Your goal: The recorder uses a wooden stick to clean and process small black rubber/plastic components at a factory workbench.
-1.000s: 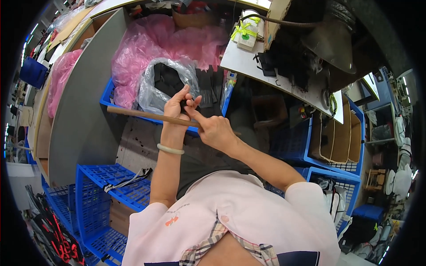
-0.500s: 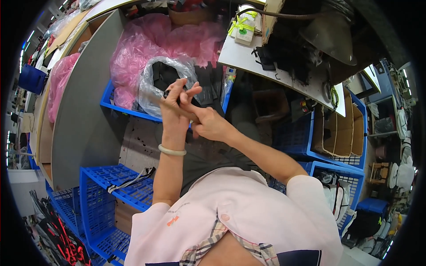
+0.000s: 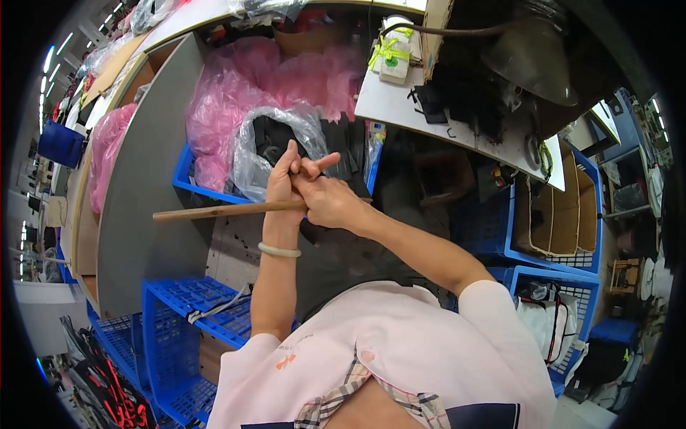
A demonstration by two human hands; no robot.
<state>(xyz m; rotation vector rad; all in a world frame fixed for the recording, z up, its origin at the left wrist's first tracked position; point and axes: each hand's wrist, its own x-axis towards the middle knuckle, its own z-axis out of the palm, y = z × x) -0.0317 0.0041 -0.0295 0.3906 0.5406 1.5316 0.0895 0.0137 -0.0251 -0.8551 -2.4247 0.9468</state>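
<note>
My right hand (image 3: 332, 202) is closed round one end of a wooden stick (image 3: 214, 211). The stick reaches out to the left, lying across the heel of my left hand (image 3: 281, 187). The two hands touch, my right knuckles pressed against the left palm. The left fingers are apart, some stretched and some bent, and I make out nothing held in them; part of that palm is hidden behind my right hand. Just beyond the hands a clear plastic bag (image 3: 246, 168) of black pieces (image 3: 271, 134) sits in a blue crate (image 3: 187, 171).
Pink plastic sheeting (image 3: 214, 107) bulges from the crate. To its left stands a grey panel (image 3: 146, 193). A white table (image 3: 389, 104) carrying black scraps and a lamp (image 3: 532, 61) is at right. Blue baskets (image 3: 171, 365) stand lower left, more crates (image 3: 586, 286) to the right.
The stick has come down from a blurred slant to nearly level across my left wrist. My hands have shifted slightly down and right in the picture, as has the whole scene.
</note>
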